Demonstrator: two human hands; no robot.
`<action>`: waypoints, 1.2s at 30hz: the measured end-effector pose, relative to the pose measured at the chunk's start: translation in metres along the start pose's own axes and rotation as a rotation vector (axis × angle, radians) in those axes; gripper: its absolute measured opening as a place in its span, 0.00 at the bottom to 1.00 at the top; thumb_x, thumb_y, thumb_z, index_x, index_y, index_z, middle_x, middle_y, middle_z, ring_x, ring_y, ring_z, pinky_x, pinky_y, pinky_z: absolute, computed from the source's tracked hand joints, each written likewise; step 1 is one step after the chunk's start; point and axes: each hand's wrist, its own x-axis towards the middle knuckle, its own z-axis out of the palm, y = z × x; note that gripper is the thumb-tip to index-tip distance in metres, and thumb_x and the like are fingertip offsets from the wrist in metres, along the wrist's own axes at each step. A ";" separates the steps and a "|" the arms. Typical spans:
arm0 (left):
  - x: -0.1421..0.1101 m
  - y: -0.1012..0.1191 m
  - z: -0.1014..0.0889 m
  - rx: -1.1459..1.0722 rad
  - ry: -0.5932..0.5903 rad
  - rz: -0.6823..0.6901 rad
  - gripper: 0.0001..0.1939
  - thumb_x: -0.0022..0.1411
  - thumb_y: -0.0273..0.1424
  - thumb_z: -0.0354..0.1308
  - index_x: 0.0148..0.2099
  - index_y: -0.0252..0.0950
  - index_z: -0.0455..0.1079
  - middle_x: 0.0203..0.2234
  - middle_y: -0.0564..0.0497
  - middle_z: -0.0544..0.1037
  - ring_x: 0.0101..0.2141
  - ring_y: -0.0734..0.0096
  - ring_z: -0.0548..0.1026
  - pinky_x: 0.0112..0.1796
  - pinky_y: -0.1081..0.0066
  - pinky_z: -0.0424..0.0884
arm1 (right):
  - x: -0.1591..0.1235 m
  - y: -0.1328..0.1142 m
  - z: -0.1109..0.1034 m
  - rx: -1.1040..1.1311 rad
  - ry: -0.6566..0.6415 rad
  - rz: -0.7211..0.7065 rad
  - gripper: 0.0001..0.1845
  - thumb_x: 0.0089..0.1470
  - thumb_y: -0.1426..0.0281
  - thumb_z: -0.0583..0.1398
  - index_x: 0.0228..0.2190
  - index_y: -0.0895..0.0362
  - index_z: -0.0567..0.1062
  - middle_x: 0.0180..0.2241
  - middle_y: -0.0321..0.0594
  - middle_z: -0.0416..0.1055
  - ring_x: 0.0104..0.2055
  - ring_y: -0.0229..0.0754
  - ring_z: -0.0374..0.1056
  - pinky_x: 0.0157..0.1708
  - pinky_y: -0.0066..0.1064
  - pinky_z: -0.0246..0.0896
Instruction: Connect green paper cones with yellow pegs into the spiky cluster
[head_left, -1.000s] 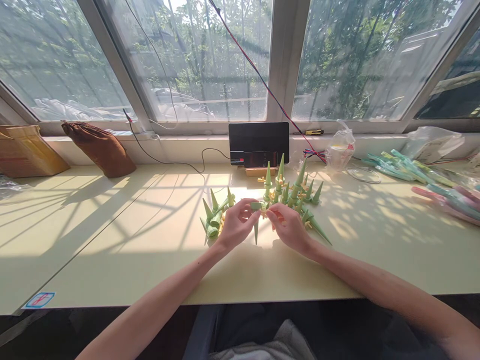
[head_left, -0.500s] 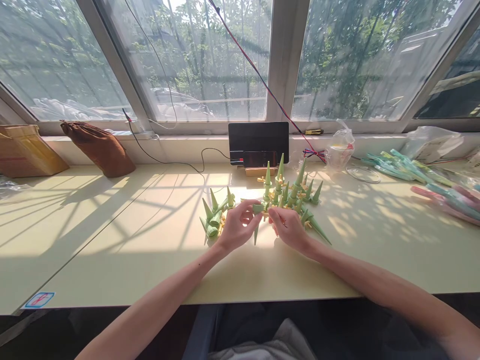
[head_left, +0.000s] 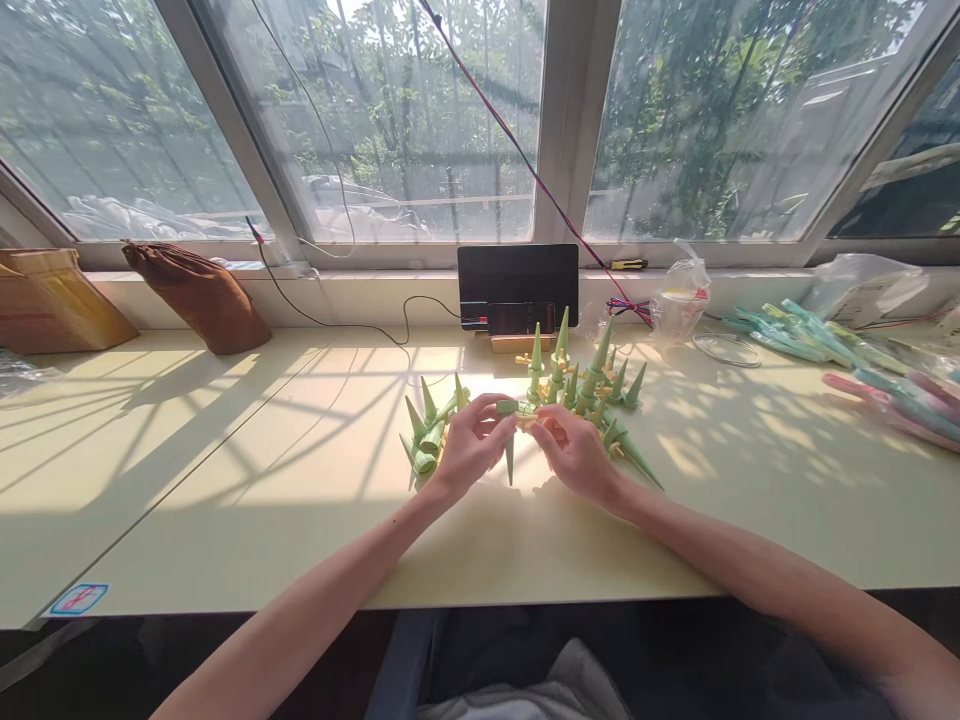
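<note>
Between the fingers of my left hand [head_left: 471,442] is a small green toy piece [head_left: 508,407], pinched by thumb and fingertips a little above the tabletop. A thin green spike [head_left: 510,462] points down just below it. My right hand [head_left: 576,452] has its fingers curled and pressed together at the piece's right end, where a small tan part shows. Its fingertips partly hide what they grip. Left of my hands lies a cluster of green cones and tubes [head_left: 426,440]. Behind and right stands a larger group of green spikes [head_left: 592,380] with tan connectors.
A black tablet [head_left: 517,275] leans on a stand at the back, with a dark phone [head_left: 520,318] before it. Bagged coloured pieces [head_left: 900,395] lie far right, near a plastic-wrapped cup [head_left: 681,300]. A brown drawstring pouch [head_left: 199,300] and a carton [head_left: 64,305] are at left.
Both hands stay almost in place and shift slightly left. The held green piece turns a little between my fingers, and my right fingertips change their grip on its right end.
</note>
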 end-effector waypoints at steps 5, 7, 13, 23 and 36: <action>0.000 -0.002 0.000 0.003 -0.002 0.002 0.13 0.62 0.37 0.61 0.46 0.37 0.69 0.29 0.51 0.75 0.15 0.83 0.64 0.13 0.78 0.58 | -0.001 -0.001 0.000 0.046 0.039 -0.006 0.13 0.63 0.61 0.56 0.43 0.56 0.69 0.33 0.39 0.72 0.22 0.34 0.65 0.22 0.27 0.61; 0.000 -0.002 0.000 0.010 -0.007 0.000 0.13 0.62 0.37 0.61 0.47 0.37 0.69 0.29 0.51 0.75 0.15 0.83 0.64 0.14 0.79 0.58 | 0.000 0.001 0.001 0.033 0.048 -0.009 0.11 0.63 0.62 0.55 0.41 0.56 0.70 0.33 0.40 0.72 0.22 0.34 0.66 0.22 0.27 0.62; -0.001 0.000 0.001 0.061 -0.009 0.021 0.14 0.61 0.36 0.61 0.47 0.37 0.70 0.27 0.53 0.73 0.17 0.82 0.66 0.17 0.80 0.63 | 0.000 0.000 0.001 -0.012 0.023 -0.013 0.12 0.64 0.62 0.54 0.34 0.56 0.69 0.27 0.37 0.71 0.22 0.35 0.65 0.23 0.27 0.61; -0.002 -0.003 0.001 0.144 -0.027 0.070 0.13 0.61 0.35 0.60 0.48 0.38 0.70 0.30 0.51 0.74 0.29 0.72 0.76 0.27 0.76 0.74 | -0.001 0.003 0.000 -0.068 -0.014 -0.003 0.20 0.66 0.60 0.49 0.24 0.55 0.63 0.15 0.30 0.60 0.18 0.35 0.58 0.24 0.28 0.53; -0.002 0.000 0.002 0.120 -0.011 0.031 0.14 0.61 0.35 0.61 0.48 0.37 0.70 0.27 0.53 0.73 0.23 0.76 0.72 0.20 0.79 0.68 | -0.001 0.003 0.001 0.024 -0.024 0.029 0.14 0.65 0.58 0.52 0.39 0.56 0.67 0.22 0.31 0.64 0.20 0.35 0.60 0.22 0.26 0.57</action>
